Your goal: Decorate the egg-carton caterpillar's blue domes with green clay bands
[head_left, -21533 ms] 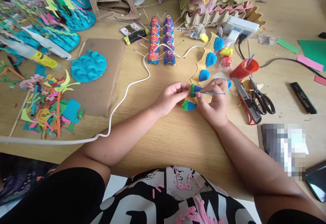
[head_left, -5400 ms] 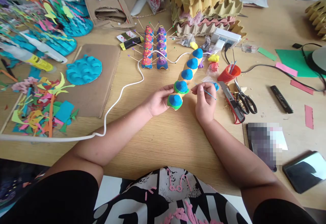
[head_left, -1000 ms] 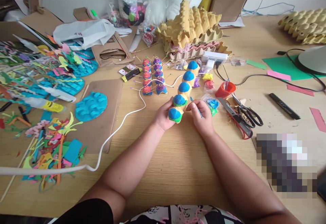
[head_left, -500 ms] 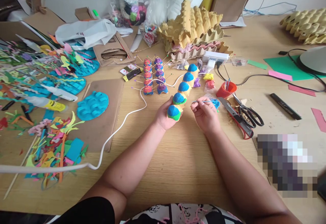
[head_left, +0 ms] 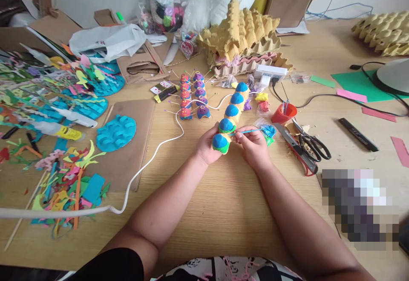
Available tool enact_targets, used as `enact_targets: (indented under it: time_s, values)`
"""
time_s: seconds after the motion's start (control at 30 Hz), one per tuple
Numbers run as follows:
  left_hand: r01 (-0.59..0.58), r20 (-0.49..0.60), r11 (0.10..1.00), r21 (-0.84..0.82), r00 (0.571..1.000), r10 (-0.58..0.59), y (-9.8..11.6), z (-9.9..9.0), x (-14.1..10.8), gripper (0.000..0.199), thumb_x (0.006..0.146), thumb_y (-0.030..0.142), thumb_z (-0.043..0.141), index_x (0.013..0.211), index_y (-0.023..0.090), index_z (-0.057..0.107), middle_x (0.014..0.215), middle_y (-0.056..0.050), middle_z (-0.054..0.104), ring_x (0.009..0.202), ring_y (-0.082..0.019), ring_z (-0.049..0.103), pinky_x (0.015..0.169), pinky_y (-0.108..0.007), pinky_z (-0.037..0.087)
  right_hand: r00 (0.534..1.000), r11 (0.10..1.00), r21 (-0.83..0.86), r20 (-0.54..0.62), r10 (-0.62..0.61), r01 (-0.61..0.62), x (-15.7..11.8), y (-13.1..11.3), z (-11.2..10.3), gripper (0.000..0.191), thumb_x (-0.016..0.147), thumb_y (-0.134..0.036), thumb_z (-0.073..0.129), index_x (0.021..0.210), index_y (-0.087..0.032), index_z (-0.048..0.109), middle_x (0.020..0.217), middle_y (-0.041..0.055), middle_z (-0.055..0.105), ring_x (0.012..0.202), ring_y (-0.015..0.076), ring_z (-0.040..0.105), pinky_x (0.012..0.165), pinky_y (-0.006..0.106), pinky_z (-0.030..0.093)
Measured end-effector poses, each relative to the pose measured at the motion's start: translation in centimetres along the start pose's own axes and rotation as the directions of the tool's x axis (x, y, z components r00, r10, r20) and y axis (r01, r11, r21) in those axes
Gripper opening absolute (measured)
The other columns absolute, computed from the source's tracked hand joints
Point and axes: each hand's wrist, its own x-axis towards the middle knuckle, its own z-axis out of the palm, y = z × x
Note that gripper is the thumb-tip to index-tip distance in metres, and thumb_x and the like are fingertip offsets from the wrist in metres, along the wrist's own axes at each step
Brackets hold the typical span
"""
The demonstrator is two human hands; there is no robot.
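Note:
My left hand (head_left: 208,146) grips the near end of an egg carton strip (head_left: 231,111) from its left side. Blue clay caps its row of bumps, and the two nearest bumps also carry green clay below the blue. Between the thumb and fingers of my right hand (head_left: 255,148) is a thin blue stick tool (head_left: 246,131). Its tip meets the strip between the two nearest bumps, or very close to it. Just beyond that hand lies a bag of blue clay (head_left: 267,131), with green clay (head_left: 269,140) beside it.
Two finished caterpillars, one red (head_left: 185,97) and one purple (head_left: 200,95), stand behind. On the right are a red cup (head_left: 283,113), a utility knife (head_left: 295,146) and scissors (head_left: 312,142). A white cable (head_left: 153,157) crosses the left side. Egg trays (head_left: 243,33) are stacked at the back.
My right hand has moved left with the stick tool, bringing its tip to the strip. The strip's near end has shifted slightly right and down.

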Motion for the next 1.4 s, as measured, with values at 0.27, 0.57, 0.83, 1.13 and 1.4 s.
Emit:
enact_targets:
  time_s: [0.27,0.57,0.83,1.13,1.4]
  values:
    - [-0.033,-0.018,0.999,0.027,0.999,0.033,-0.2,0.3,0.0,0.031,0.109,0.03,0.054,0.092,0.017,0.076,0.081,-0.003,0.078,0.067,-0.012,0.072,0.06,-0.021,0.057,0.999,0.993,-0.114,0.019,-0.036,0.038,-0.3,-0.4,0.1,0.042,0.078,-0.061,0.092,0.081,-0.025,0.071,0.077,-0.0003,0.073,0.073,0.0162,0.066,0.07,0.032,0.055]
    - [-0.016,-0.013,1.0,0.011,1.0,0.016,-0.3,-0.3,0.6,0.037,0.113,0.036,0.048,0.096,0.016,0.075,0.078,-0.003,0.077,0.065,-0.012,0.071,0.061,-0.02,0.058,0.998,0.987,-0.143,0.012,-0.068,0.069,-0.4,-0.2,0.1,0.039,0.081,-0.059,0.09,0.081,-0.025,0.072,0.079,-0.0002,0.076,0.077,0.0175,0.069,0.075,0.034,0.056]
    - [-0.043,0.027,0.999,-0.019,0.999,0.043,-0.4,-0.5,0.9,0.023,0.106,0.032,0.062,0.097,0.016,0.077,0.092,-0.005,0.082,0.078,-0.013,0.077,0.073,-0.022,0.064,0.997,0.985,-0.155,0.031,-0.07,0.074,-0.5,-0.3,0.1,0.039,0.081,-0.059,0.089,0.081,-0.025,0.07,0.08,0.0003,0.075,0.077,0.0173,0.069,0.077,0.034,0.057]
    - [0.006,0.017,0.999,-0.048,1.0,-0.005,-0.4,-1.1,1.2,0.033,0.111,0.038,0.052,0.096,0.017,0.072,0.07,-0.001,0.071,0.052,-0.01,0.063,0.054,-0.019,0.054,0.991,0.987,-0.154,-0.118,-0.056,0.038,0.1,-1.6,0.4,0.037,0.082,-0.056,0.08,0.08,-0.025,0.06,0.073,-0.0031,0.062,0.073,0.0145,0.059,0.075,0.031,0.051]
    - [-0.019,0.047,0.998,-0.055,0.999,0.021,-0.4,-1.0,1.4,0.038,0.113,0.033,0.046,0.092,0.017,0.073,0.07,-0.001,0.072,0.052,-0.009,0.063,0.052,-0.018,0.049,0.959,0.989,-0.134,-0.267,-0.095,0.061,-0.4,0.0,0.7,0.04,0.079,-0.056,0.081,0.077,-0.025,0.056,0.068,-0.0046,0.059,0.069,0.0142,0.054,0.073,0.03,0.047]
